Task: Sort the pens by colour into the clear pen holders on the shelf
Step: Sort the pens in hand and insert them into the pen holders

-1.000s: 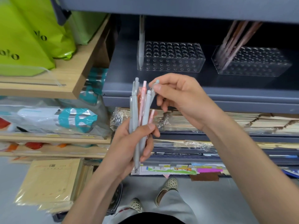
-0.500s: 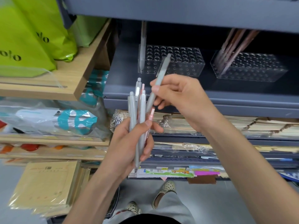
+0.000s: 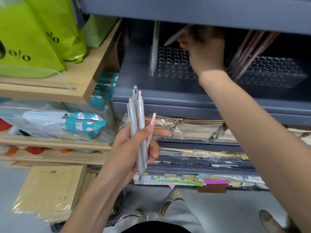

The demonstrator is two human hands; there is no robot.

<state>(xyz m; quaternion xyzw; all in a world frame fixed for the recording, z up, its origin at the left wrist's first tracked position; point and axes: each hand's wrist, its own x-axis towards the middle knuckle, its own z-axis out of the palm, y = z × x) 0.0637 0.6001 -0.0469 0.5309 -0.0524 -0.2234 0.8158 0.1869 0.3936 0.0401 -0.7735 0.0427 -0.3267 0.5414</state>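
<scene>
My left hand (image 3: 133,148) grips a bundle of pens (image 3: 138,125), mostly grey with pink ones among them, upright below the shelf. My right hand (image 3: 204,51) is inside the dark blue shelf (image 3: 168,96), pinching a single grey pen (image 3: 176,35) tilted above the left clear pen holder (image 3: 170,64). One grey pen (image 3: 154,47) stands in that holder's left end. The right clear pen holder (image 3: 272,71) carries several pink-brown pens (image 3: 247,49) leaning at its left side.
The shelf's upper board (image 3: 193,12) hangs low over both holders. Green bags (image 3: 33,34) sit on a wooden shelf (image 3: 84,78) to the left. Wrapped notebooks (image 3: 193,128) fill the shelves below; paper pads (image 3: 48,187) lie lower left.
My right hand pulled one grey pen from the bundle and carried it up into the shelf, over the left holder. The left hand has lowered a little with the remaining pens.
</scene>
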